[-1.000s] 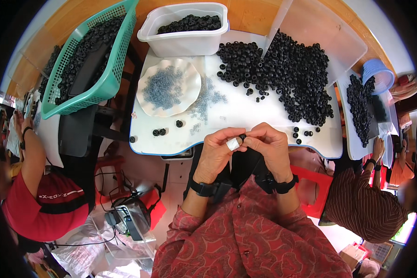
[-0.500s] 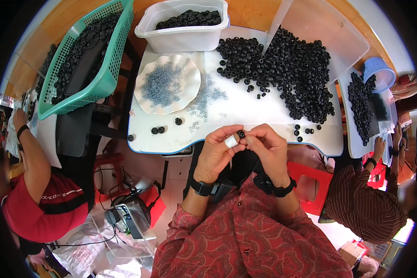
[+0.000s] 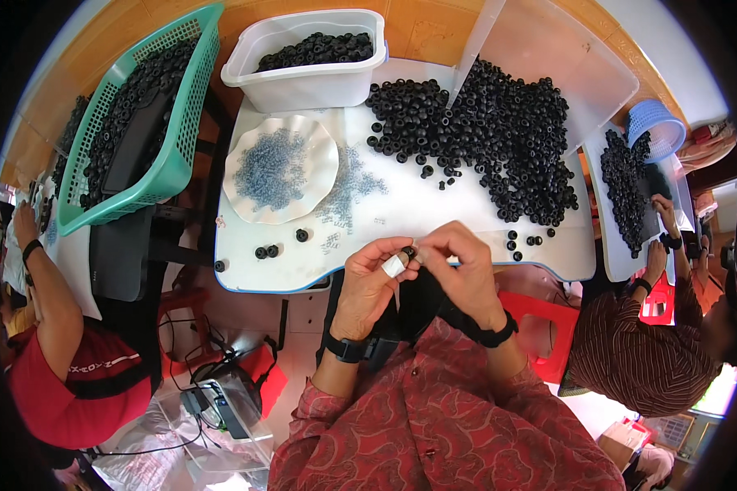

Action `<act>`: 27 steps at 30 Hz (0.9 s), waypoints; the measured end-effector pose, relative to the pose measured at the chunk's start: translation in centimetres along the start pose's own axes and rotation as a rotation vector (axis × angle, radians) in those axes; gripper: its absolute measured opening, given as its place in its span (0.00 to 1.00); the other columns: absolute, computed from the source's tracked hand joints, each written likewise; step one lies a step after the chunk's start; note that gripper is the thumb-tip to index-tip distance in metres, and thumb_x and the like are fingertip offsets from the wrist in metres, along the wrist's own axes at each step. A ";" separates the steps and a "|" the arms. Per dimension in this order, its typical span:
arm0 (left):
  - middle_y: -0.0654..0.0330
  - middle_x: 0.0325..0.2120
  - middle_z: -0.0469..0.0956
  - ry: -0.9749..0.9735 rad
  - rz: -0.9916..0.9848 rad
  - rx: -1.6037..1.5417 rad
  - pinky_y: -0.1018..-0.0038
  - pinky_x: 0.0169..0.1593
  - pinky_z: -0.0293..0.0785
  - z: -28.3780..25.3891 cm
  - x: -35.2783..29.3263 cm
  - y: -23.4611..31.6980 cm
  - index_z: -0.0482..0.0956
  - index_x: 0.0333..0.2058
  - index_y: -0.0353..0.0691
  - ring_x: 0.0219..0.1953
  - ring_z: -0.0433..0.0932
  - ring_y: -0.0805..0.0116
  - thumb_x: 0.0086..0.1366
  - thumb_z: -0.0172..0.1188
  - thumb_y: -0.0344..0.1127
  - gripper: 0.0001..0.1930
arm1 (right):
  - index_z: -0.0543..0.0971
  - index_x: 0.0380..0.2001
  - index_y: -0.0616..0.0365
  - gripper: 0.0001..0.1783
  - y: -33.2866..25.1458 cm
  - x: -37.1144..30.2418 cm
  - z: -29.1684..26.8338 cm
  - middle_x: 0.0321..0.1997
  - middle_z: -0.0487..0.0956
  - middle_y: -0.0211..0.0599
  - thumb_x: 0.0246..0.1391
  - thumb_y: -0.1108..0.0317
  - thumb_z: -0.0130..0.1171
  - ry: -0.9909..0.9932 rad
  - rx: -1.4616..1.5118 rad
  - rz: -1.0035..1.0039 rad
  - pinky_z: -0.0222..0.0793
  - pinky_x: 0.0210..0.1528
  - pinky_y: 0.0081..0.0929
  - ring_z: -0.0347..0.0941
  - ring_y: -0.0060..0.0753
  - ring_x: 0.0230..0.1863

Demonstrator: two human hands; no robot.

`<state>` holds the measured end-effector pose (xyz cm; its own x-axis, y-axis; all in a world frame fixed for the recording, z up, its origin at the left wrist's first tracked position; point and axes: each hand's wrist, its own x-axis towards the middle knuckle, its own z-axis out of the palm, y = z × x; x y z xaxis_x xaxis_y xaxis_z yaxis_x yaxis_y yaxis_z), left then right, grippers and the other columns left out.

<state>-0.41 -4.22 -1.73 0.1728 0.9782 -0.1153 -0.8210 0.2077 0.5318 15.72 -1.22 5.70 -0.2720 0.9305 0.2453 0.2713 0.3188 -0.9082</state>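
A small black ring-shaped part (image 3: 409, 252) is pinched in the fingertips of my left hand (image 3: 363, 285), above the table's near edge. A white wrap (image 3: 394, 265) covers one finger of that hand. My right hand (image 3: 469, 285) is closed in a pinch right beside the part, and whatever its fingertips hold is too small to make out. Left of my hands, a wavy-rimmed white plate (image 3: 319, 182) holds a heap of tiny clear bluish pieces (image 3: 270, 172), and more of them lie scattered beside it. A large pile of similar black parts (image 3: 512, 139) covers the table's right side.
A white tub (image 3: 303, 86) of black parts stands at the back, and a green basket (image 3: 190, 123) of them at the left. A clear plastic bin (image 3: 549, 65) tips over the pile. Single black parts (image 3: 301, 236) lie near the front edge. Co-workers sit on both sides.
My right hand has shifted slightly and its fingers have drawn up a little from the black part. The left hand still grips the part. The whole view has shifted slightly.
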 end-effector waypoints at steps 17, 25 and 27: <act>0.53 0.42 0.82 0.014 -0.013 0.018 0.73 0.45 0.82 0.2 0.3 0.4 0.78 0.51 0.30 0.39 0.83 0.68 0.67 0.60 0.24 0.14 | 0.79 0.41 0.64 0.13 6.1 4.3 -2.2 0.41 0.74 0.46 0.50 0.81 0.61 0.081 -0.436 0.093 0.74 0.35 0.33 0.78 0.40 0.32; 0.52 0.43 0.82 0.009 -0.015 0.015 0.74 0.45 0.81 0.1 0.2 0.4 0.78 0.51 0.30 0.39 0.82 0.67 0.66 0.61 0.25 0.15 | 0.80 0.43 0.65 0.14 5.8 4.2 -2.1 0.40 0.75 0.46 0.51 0.80 0.61 0.115 -0.448 0.024 0.74 0.35 0.33 0.78 0.41 0.31; 0.52 0.43 0.81 0.009 -0.022 0.010 0.74 0.45 0.81 0.1 0.4 0.4 0.78 0.51 0.30 0.40 0.82 0.67 0.66 0.61 0.25 0.15 | 0.81 0.43 0.65 0.14 6.3 4.2 -2.0 0.40 0.75 0.47 0.51 0.79 0.61 0.120 -0.489 -0.003 0.74 0.35 0.33 0.78 0.42 0.31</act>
<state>-0.61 -3.77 -1.48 0.1857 0.9734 -0.1343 -0.8114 0.2289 0.5378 18.15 5.10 1.73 -0.1732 0.9344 0.3111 0.6790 0.3422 -0.6495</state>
